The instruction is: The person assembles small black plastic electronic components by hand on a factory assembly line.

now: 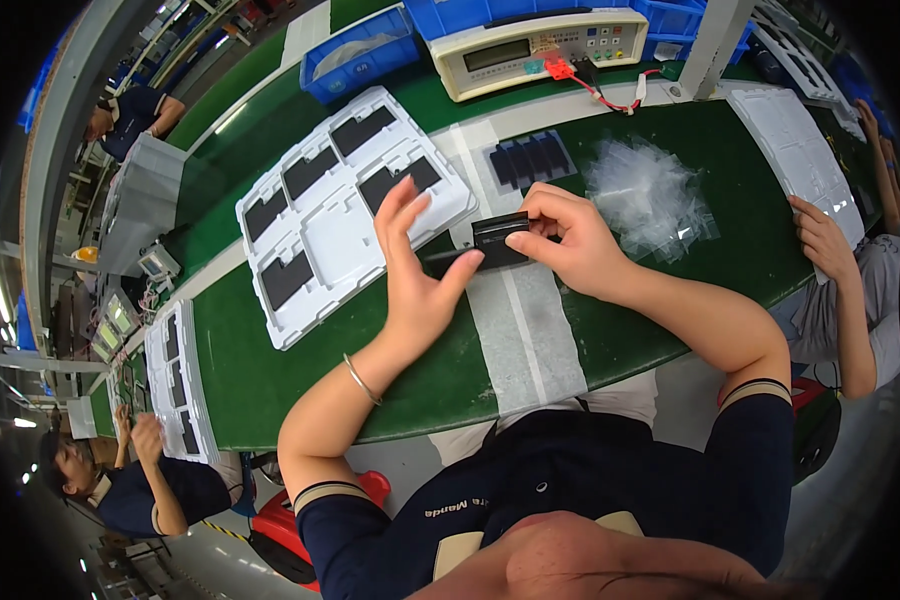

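Note:
A flat black rectangular block [498, 232] is pinched between the thumb and fingers of my right hand [578, 245], above the pale strip across the green table. My left hand [415, 265] is beside it on the left, fingers spread and raised. Its thumb tip is at the block's lower left corner; whether it touches cannot be made out. A dark flat piece [448, 264] shows behind that thumb, partly hidden. Left of my hands lies a white molded tray [335, 235] with several black flat pieces in its compartments. Beyond the block, black strips [530, 160] lie on a clear sheet.
Loose clear plastic films [655, 195] are heaped right of my right hand. A beige bench meter [535, 55] with red and black leads stands at the back, near a blue bin [360, 55]. A co-worker's hand [825, 240] touches another white tray [800, 160] at the right.

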A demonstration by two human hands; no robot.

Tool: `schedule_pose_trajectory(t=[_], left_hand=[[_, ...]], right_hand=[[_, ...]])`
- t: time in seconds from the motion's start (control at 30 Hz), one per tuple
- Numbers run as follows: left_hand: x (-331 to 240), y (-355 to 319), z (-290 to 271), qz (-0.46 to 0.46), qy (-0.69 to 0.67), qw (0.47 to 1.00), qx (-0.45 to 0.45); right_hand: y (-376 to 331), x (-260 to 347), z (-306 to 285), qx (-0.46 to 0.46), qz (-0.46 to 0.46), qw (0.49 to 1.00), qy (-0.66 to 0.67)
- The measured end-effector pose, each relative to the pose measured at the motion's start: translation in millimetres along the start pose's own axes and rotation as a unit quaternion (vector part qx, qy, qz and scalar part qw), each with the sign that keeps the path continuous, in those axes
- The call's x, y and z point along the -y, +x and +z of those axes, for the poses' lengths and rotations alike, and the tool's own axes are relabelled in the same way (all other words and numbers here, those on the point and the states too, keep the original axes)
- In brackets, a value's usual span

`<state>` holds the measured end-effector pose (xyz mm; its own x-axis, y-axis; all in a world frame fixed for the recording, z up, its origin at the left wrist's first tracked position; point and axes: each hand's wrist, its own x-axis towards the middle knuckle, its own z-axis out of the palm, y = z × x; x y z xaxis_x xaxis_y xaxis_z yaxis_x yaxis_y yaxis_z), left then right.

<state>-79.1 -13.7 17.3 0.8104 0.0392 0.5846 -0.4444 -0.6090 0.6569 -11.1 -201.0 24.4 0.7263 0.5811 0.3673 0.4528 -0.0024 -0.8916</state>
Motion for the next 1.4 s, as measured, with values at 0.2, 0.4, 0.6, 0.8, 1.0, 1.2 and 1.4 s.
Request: schedule_pose_trajectory(t=[0.2, 0.4, 0.6, 0.8, 1.0, 1.2, 1.4], left_hand=[[-7.6, -5.9, 2.5, -0.191, -0.386, 0.898, 0.091], [-8.7, -9.1, 2.5, -0.260, -0.405, 0.873, 0.076], [-8.1, -9.8, 3.6, -0.267, -0.403, 0.871, 0.086], [-9.0, -10.1, 6.6, -0.243, -0.400, 0.876, 0.115], [-14.3, -12.7, 7.1, -0.222, -0.404, 0.878, 0.130], [-10.0, -14.4, 8.4, -0.197, -0.348, 0.911, 0.103], [-19.0, -16.7, 13.7, -0.122, -0.207, 0.965, 0.108]], right_hand=[[-3.9, -12.8, 1.9, 0.059, 0.148, 0.962, 0.224], [-0.2, -6.6, 1.7, -0.008, 0.133, 0.960, 0.246], [-0.4, -8.7, -1.6, -0.010, 0.126, 0.968, 0.215], [-3.7, -9.7, -2.3, -0.055, 0.102, 0.988, 0.106], [-3.3, -10.4, 1.6, -0.068, 0.051, 0.996, 0.010], [-4.3, -1.5, 14.9, -0.041, -0.038, 0.995, -0.081], [-12.6, -1.3, 31.1, 0.036, -0.047, 0.984, -0.168]])
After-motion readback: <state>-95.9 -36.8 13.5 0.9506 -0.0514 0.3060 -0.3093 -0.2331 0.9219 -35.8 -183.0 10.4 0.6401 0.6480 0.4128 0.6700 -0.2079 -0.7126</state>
